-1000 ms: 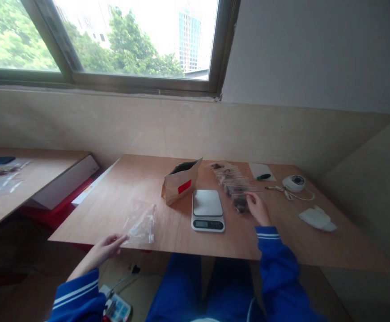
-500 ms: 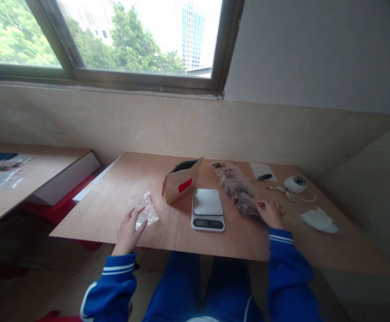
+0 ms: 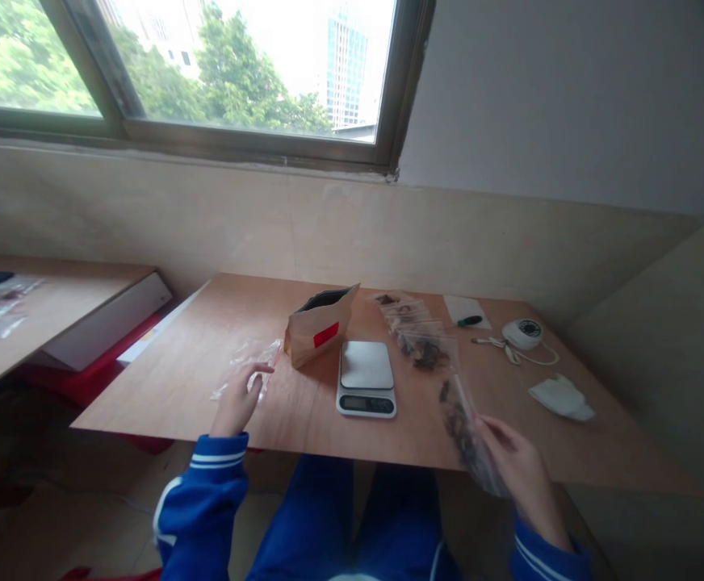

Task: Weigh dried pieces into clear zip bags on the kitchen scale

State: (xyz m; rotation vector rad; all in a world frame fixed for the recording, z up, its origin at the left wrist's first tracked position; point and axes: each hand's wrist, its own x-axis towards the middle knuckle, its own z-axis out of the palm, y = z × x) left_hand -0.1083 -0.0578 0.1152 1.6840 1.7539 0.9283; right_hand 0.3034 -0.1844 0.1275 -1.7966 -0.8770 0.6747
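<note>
My right hand (image 3: 517,458) pinches the edge of a clear zip bag (image 3: 464,428) holding dark brown pieces, tilted over the table's front edge. On the left, my left hand (image 3: 240,395) rests over clear plastic bags (image 3: 255,352), thumb and fingers apart. A white kitchen scale (image 3: 366,367) with a bare metal plate stands between my hands. Behind it to the left is a brown paper bag (image 3: 316,332), upright with its top open and a red label on the front. Several filled zip bags (image 3: 416,331) lie overlapping in a row right of the scale.
On the right are a white dome camera (image 3: 521,333) with its cable, crumpled white tissue (image 3: 562,398), and a green-and-black marker (image 3: 469,321) on white paper. Another table (image 3: 55,311) with plastic bags stands at left, across a gap. A wall and window rise behind.
My right hand has drawn a filled zip bag off the near end of the row, toward me and slightly right. My left hand has shifted onto the clear bags.
</note>
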